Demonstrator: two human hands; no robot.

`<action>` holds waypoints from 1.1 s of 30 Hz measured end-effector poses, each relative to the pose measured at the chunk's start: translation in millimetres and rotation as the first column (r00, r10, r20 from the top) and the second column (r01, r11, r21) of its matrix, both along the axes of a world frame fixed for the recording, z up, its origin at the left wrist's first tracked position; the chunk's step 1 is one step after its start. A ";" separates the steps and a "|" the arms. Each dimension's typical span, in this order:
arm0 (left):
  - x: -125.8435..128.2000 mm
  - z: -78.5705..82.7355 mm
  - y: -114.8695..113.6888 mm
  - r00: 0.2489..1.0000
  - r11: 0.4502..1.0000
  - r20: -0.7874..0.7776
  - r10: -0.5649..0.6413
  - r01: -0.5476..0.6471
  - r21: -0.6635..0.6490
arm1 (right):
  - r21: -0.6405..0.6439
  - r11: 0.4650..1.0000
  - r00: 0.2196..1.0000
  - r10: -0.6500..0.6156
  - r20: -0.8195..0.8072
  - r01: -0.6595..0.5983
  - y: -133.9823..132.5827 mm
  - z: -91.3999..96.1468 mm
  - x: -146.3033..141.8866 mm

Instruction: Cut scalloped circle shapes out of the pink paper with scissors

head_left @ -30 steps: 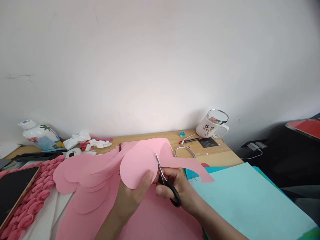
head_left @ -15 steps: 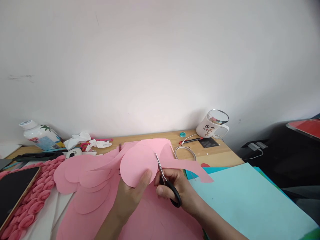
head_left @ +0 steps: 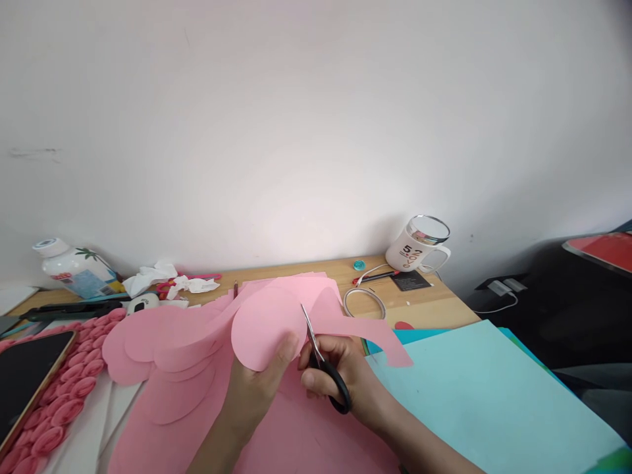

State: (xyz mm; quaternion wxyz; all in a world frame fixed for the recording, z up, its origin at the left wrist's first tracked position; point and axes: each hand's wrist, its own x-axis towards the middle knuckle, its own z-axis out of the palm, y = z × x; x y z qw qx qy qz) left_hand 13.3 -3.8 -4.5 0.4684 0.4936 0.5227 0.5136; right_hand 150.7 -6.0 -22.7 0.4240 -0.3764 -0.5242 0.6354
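Note:
My left hand (head_left: 257,388) pinches a rounded pink paper piece (head_left: 264,322), thumb on its lower edge, holding it up over the desk. My right hand (head_left: 345,378) is closed in the black handles of a pair of scissors (head_left: 320,359); the blades point up into the paper's right edge. A curved pink offcut strip (head_left: 375,332) trails to the right of the blades. Beneath lie several scalloped pink sheets (head_left: 168,355).
Light blue paper (head_left: 484,395) covers the desk's right side. At the back stand a white mug (head_left: 417,247), a wire coil (head_left: 364,301), a white bottle (head_left: 74,270) and crumpled tissue (head_left: 158,276). A dark tablet (head_left: 24,375) lies on pink paper roses (head_left: 64,401) at left.
The paper piece and both hands have shifted slightly left and down. The scissors' blades sit a little further along the paper's edge.

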 end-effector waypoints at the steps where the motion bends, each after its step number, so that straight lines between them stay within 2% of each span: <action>1: 0.6 1.8 -0.7 1.000 1.000 0.000 -0.012 0.012 -0.010 | -0.002 1.000 1.000 0.002 -0.004 -0.002 0.3 0.8 0.4; 6: 5.0 8.3 -3.6 1.000 1.000 -0.019 0.025 -0.026 -0.013 | 0.049 0.999 0.999 -0.008 -0.045 0.010 2.3 6.2 3.7; 16: 4.9 7.3 -4.3 0.999 1.000 -0.033 0.021 -0.022 -0.021 | 0.025 1.000 0.996 0.017 -0.083 -0.015 2.7 4.5 3.6; 25: 1.6 6.7 -2.2 0.998 1.000 -0.065 -0.022 0.021 -0.018 | 0.037 0.999 0.998 0.018 -0.067 -0.015 3.9 5.6 3.4; 33: 2.9 9.3 -2.7 0.999 1.000 -0.045 0.018 -0.017 0.006 | 0.044 0.999 1.000 0.005 -0.019 -0.005 2.0 6.9 4.2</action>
